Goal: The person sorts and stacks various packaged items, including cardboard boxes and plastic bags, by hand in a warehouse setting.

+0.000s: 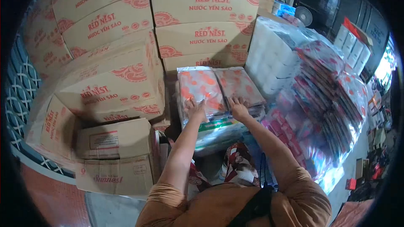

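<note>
Two open palms, gripping nothing: left hand presses left pack near edge, right hand on right pack.

We see tan cartons with red lettering and swirls. Orange-patterned clear packets sit beside white rolls and our brown sleeves.

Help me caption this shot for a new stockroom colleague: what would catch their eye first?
First, the wall of tan Red Nest cartons stacked across the top and left. Then, at centre, the left hand and right hand pressed flat on two orange-printed plastic packs lying side by side. To the right, wrapped white rolls and a pile of red-patterned packs.
</note>
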Motion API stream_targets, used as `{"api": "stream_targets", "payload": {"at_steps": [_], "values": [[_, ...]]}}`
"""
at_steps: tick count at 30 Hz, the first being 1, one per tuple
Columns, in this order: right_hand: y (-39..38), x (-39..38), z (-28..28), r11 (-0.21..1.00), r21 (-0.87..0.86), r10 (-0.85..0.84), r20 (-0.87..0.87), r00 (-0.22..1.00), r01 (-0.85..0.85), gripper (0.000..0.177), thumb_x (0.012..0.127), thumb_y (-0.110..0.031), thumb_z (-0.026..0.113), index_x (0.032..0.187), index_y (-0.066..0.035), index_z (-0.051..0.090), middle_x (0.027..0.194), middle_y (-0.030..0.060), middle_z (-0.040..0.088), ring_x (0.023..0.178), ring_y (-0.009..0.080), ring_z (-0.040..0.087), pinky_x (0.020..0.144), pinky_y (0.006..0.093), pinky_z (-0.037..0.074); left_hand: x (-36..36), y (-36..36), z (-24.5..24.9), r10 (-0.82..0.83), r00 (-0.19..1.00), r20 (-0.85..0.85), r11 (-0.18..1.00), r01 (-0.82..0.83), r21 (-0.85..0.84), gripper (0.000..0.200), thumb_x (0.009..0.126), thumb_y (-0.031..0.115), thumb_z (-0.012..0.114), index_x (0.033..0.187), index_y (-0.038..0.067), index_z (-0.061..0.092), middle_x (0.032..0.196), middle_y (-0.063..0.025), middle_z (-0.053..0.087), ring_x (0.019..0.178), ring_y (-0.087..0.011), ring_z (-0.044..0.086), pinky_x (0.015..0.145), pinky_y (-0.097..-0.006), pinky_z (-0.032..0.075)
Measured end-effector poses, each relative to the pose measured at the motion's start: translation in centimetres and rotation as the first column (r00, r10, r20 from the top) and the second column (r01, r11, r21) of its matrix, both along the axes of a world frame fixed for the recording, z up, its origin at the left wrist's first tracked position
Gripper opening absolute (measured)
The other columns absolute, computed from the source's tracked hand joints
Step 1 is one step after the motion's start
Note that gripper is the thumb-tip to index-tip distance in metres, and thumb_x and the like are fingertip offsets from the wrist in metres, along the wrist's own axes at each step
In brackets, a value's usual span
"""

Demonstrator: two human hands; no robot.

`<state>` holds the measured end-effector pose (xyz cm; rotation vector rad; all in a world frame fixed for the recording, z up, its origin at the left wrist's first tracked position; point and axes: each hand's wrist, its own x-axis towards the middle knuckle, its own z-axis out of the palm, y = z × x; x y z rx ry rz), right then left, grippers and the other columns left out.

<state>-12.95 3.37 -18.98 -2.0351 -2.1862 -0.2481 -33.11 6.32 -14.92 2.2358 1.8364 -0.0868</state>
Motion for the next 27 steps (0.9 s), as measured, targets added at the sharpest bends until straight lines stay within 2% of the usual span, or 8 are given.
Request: {"api": "stream_targets", "payload": {"at_steps": [6,12,15,19,21,22,25,27], "values": [[1.2,1.6,1.2,0.971,-0.199,0.105,-0.133,0.986,-0.130,0.030,0.075,-0.017,0.047,0.105,-0.015,0.048,0.088,0.0178,0.058,0.078,0.0359,0.057,0.067,0.0445,0.046,-0.3,0.2,-0.4,-0.029,1.000,0.006,0.998,0.030,-0.047,0.101,0.049,0.033,0.079,0.131,0.032,0.019,0.137,-0.0226,0.005,0.123,-0.0467,0.004,0.092,-0.0592,0.021],[1.1,1.9,3.3,0.980,-0.107,0.154,-0.119,0.981,-0.167,0.023,0.079,-0.028,0.049,0.098,-0.019,0.058,0.078,0.0151,0.060,0.068,0.0333,0.058,0.060,0.0431,0.047,-0.5,0.7,0.1,-0.054,0.998,0.035,0.996,0.056,-0.070,0.079,0.059,0.034,0.070,0.127,0.028,0.031,0.136,-0.0241,0.008,0.123,-0.0479,0.006,0.094,-0.0591,0.016],[0.0,1.4,4.9,0.966,-0.028,0.246,-0.192,0.950,-0.256,0.021,0.078,-0.030,0.052,0.093,-0.018,0.061,0.079,0.0142,0.060,0.068,0.0318,0.058,0.060,0.0416,0.047,-0.1,0.5,1.6,-0.168,0.986,-0.018,0.986,0.168,0.014,0.052,0.072,0.035,0.056,0.120,0.016,0.044,0.126,-0.0258,0.032,0.120,-0.0424,0.025,0.095,-0.0508,0.024],[-2.2,0.5,4.8,0.963,0.043,0.267,-0.276,0.923,-0.265,0.021,0.075,-0.025,0.053,0.093,-0.016,0.060,0.079,0.0130,0.060,0.067,0.0316,0.058,0.059,0.0403,0.047,2.6,-0.9,-1.0,-0.150,0.651,0.744,0.963,-0.075,0.259,0.048,0.080,0.037,0.047,0.114,0.003,0.047,0.098,-0.0223,0.055,0.095,-0.0320,0.052,0.083,-0.0381,0.039],[-4.4,-0.7,6.5,0.968,-0.044,0.226,-0.281,0.933,-0.248,0.022,0.075,-0.024,0.053,0.094,-0.015,0.059,0.079,0.0132,0.059,0.068,0.0320,0.058,0.060,0.0404,0.047,4.2,-0.8,-3.6,-0.060,0.520,0.852,0.996,-0.026,0.086,0.047,0.082,0.040,0.045,0.111,0.003,0.049,0.098,-0.0172,0.057,0.095,-0.0312,0.052,0.084,-0.0383,0.039],[-5.0,-1.0,6.9,0.968,-0.149,0.171,-0.209,0.963,-0.204,0.022,0.075,-0.024,0.052,0.094,-0.014,0.058,0.079,0.0139,0.059,0.069,0.0319,0.058,0.061,0.0403,0.046,5.1,-0.5,-6.2,0.176,0.258,0.950,0.974,0.094,-0.206,0.045,0.082,0.040,0.045,0.109,0.004,0.050,0.097,-0.0144,0.058,0.090,-0.0287,0.054,0.080,-0.0380,0.041],[-5.2,1.1,5.9,0.786,-0.158,0.481,-0.451,0.752,-0.597,0.024,0.076,-0.026,0.051,0.094,-0.011,0.057,0.083,0.0161,0.058,0.077,0.0300,0.057,0.069,0.0392,0.044,6.4,-1.9,-7.1,0.698,0.017,0.716,0.646,0.415,-0.640,0.032,0.083,0.029,0.047,0.107,0.008,0.049,0.093,-0.0079,0.057,0.073,-0.0216,0.058,0.067,-0.0361,0.047],[-3.8,2.8,5.7,0.744,-0.238,0.469,-0.480,0.741,-0.625,0.028,0.077,-0.029,0.051,0.096,-0.009,0.055,0.089,0.0148,0.057,0.083,0.0298,0.055,0.073,0.0383,0.043,6.9,-4.3,-3.6,0.603,-0.043,0.797,0.763,0.324,-0.560,0.029,0.081,0.013,0.048,0.110,0.007,0.044,0.088,-0.0074,0.056,0.060,-0.0191,0.057,0.056,-0.0333,0.048]]}}
